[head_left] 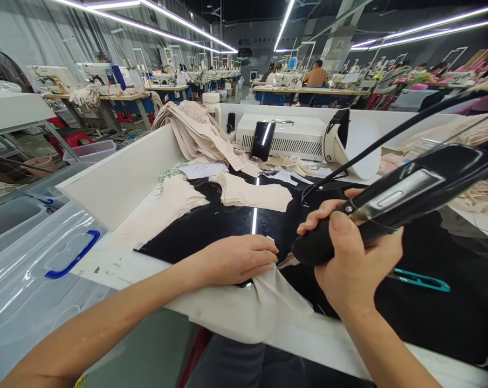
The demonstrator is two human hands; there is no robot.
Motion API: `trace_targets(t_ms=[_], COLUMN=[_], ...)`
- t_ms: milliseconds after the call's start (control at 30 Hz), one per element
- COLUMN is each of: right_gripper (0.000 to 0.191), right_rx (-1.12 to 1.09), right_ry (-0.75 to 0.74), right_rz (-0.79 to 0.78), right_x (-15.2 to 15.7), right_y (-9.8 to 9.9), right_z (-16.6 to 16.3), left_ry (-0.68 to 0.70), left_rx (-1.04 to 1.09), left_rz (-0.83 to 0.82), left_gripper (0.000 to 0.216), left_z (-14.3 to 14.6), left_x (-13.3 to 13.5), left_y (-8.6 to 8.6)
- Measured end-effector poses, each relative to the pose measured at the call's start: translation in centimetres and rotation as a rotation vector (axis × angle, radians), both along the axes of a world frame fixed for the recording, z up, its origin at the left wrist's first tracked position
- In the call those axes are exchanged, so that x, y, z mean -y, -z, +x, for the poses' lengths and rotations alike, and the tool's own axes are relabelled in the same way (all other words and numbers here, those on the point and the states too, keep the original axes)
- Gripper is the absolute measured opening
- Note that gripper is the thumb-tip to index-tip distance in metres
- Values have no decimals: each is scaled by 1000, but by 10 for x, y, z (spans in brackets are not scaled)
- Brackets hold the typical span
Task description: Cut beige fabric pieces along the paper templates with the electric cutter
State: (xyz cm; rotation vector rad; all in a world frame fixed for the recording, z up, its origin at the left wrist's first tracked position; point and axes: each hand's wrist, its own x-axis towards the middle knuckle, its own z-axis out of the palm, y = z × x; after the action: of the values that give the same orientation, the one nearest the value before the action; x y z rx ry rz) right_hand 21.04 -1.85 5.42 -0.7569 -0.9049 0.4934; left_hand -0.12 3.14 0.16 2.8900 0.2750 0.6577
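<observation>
My right hand (355,258) is wrapped round a black corded hand tool (405,188) with a metal plate on its side. The tool is raised over the table, its rounded end pointing left, and its exact kind is unclear. Beside it, my left hand (244,260) has its fingers together on the upper edge of a cream fabric piece (268,302), which drapes over the table's front edge. A small white tab shows by those fingertips. A teal-handled tool (424,280) lies on the black mat (179,231), right of my right hand.
Stacked cream cut pieces (254,193) lie on the mat, with another stack (166,207) to the left. Behind them are a phone (262,140), a white vented box (284,134) and heaped fabric strips (199,132). Clear plastic bins (29,280) stand left. Co-workers sit in the distance.
</observation>
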Motion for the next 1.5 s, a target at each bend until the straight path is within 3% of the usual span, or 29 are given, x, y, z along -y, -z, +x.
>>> trace_targets(t_ms=[167, 467, 700, 1033, 1167, 1400, 1500], right_gripper=[58, 56, 50, 49, 50, 46, 54], right_rx=[1, 14, -56, 13, 0, 15, 55], right_ry=[0, 6, 62, 36, 75, 6, 28], right_rz=[2, 15, 69, 71, 68, 48, 27], right_x=[0, 1, -13, -20, -26, -29, -28], right_y=[-2, -1, -9, -4, -6, -3, -4], right_z=[0, 0, -4, -4, -6, -9, -6], left_ry=[16, 11, 34, 5, -9, 10, -26], left_rx=[-37, -23, -5, 8, 3, 42, 7], left_rz=[-80, -222, -131, -29, -16, -28, -66], left_gripper=[34, 35, 31, 35, 33, 33, 35], left_z=[-3, -19, -17, -15, -15, -15, -17], left_x=[-11, -5, -6, -4, -3, -2, -2], left_y=[7, 1, 8, 11, 12, 10, 8])
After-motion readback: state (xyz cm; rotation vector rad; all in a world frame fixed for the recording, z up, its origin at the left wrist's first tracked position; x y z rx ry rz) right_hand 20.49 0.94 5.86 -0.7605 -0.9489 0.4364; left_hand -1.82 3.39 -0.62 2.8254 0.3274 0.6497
